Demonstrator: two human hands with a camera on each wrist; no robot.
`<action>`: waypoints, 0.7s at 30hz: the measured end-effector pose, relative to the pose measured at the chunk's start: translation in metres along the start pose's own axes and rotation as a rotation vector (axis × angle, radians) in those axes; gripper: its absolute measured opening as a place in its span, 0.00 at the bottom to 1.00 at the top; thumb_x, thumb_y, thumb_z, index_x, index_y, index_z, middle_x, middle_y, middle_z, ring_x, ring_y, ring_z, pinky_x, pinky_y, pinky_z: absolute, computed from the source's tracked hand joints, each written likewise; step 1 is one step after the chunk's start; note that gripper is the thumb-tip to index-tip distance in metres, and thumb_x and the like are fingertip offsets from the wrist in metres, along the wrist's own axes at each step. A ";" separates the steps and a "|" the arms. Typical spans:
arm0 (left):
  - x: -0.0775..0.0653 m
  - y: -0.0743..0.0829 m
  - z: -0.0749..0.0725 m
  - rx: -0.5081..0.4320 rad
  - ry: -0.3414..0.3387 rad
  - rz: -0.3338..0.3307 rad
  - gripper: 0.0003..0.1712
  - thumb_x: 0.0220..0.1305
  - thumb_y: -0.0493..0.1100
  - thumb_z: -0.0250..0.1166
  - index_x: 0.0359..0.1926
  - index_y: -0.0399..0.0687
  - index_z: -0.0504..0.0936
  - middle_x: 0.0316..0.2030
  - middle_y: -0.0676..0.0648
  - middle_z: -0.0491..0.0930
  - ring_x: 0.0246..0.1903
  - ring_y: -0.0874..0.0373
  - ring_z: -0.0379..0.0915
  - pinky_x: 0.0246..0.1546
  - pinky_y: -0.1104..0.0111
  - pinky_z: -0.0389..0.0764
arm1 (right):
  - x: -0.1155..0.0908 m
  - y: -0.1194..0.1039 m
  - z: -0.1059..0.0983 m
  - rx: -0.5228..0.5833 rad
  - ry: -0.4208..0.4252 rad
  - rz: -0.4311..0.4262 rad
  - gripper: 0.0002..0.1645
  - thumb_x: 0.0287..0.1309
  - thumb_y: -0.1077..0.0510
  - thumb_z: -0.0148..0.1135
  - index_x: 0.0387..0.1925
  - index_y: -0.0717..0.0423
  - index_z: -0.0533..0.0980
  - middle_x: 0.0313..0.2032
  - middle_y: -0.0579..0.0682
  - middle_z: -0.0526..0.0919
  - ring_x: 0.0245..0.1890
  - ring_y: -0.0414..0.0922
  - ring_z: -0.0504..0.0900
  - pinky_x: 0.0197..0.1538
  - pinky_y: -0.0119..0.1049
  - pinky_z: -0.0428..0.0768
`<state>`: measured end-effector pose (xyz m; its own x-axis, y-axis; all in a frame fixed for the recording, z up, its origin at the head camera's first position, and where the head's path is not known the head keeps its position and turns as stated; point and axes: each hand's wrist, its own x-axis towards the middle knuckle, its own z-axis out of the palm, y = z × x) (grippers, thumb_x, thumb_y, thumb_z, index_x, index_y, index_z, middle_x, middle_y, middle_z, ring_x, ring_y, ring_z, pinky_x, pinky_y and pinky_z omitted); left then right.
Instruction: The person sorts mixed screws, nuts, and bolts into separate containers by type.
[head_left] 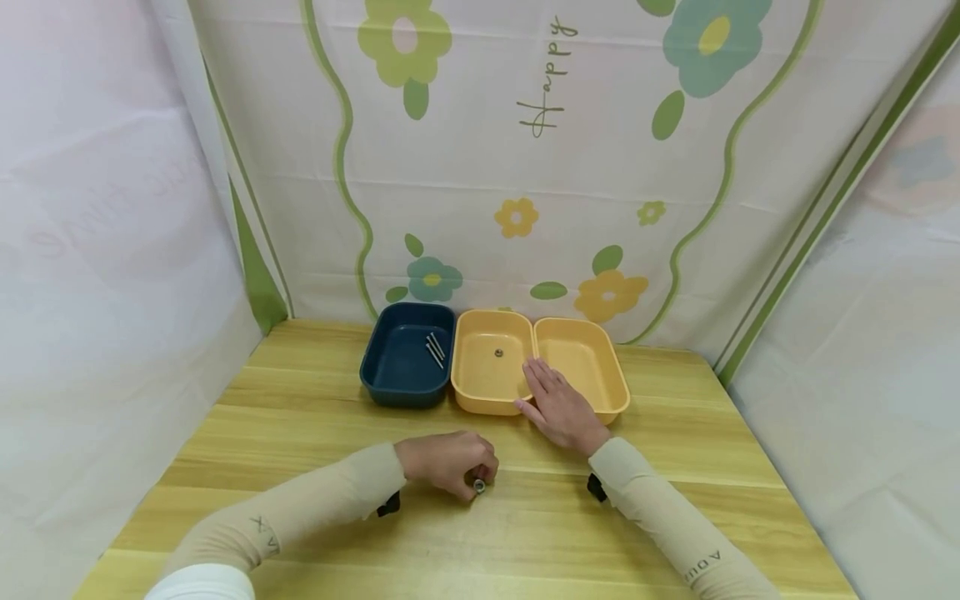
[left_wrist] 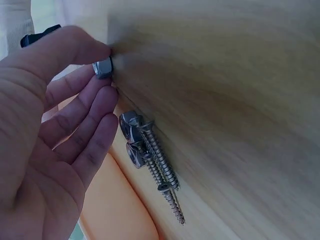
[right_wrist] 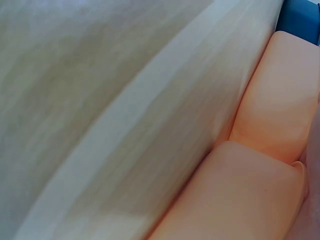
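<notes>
Well, from where I stand, the left hand point(head_left: 448, 460) at lower centre pinches, near the tabletop point(head_left: 525, 542), a metal nut point(left_wrist: 104, 68), likely light, hard and slippery, best taken across its flats, while the right hand point(head_left: 562, 410) rests straight-fingered against the yellow bins point(head_left: 487, 406).

The left hand point(head_left: 450, 462) is pinching a silvery nut point(left_wrist: 103, 68), upper left in its wrist view, where two more nuts point(left_wrist: 128, 128) and three screws point(left_wrist: 160, 156) are lying centrally. The right hand point(head_left: 558, 407) is touching yellow bins point(head_left: 487, 406).
</notes>
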<state>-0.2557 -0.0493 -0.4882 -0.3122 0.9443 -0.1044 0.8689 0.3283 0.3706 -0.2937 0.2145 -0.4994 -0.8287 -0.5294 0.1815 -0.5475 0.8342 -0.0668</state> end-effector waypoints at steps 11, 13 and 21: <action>-0.006 -0.008 -0.022 -0.099 0.075 -0.015 0.08 0.54 0.39 0.76 0.34 0.52 0.85 0.28 0.51 0.85 0.27 0.63 0.77 0.29 0.83 0.74 | 0.000 0.002 0.003 -0.004 -0.004 -0.001 0.46 0.82 0.37 0.43 0.83 0.65 0.51 0.83 0.63 0.52 0.84 0.58 0.53 0.83 0.55 0.59; -0.007 -0.008 -0.030 -0.087 0.088 -0.022 0.08 0.54 0.39 0.77 0.33 0.52 0.85 0.28 0.50 0.85 0.28 0.63 0.77 0.30 0.82 0.73 | 0.000 0.002 0.003 -0.005 0.003 -0.002 0.46 0.82 0.37 0.44 0.82 0.65 0.51 0.83 0.63 0.53 0.84 0.58 0.53 0.83 0.55 0.59; -0.012 -0.012 -0.058 -0.029 0.164 -0.016 0.09 0.54 0.39 0.77 0.34 0.50 0.86 0.29 0.54 0.84 0.31 0.61 0.79 0.34 0.80 0.76 | 0.001 0.002 0.003 -0.001 0.008 -0.004 0.46 0.82 0.37 0.44 0.82 0.65 0.51 0.83 0.63 0.53 0.84 0.58 0.53 0.83 0.55 0.59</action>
<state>-0.2845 -0.0664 -0.4380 -0.3865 0.9214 0.0403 0.8526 0.3403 0.3966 -0.2963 0.2154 -0.5019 -0.8258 -0.5313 0.1892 -0.5504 0.8323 -0.0654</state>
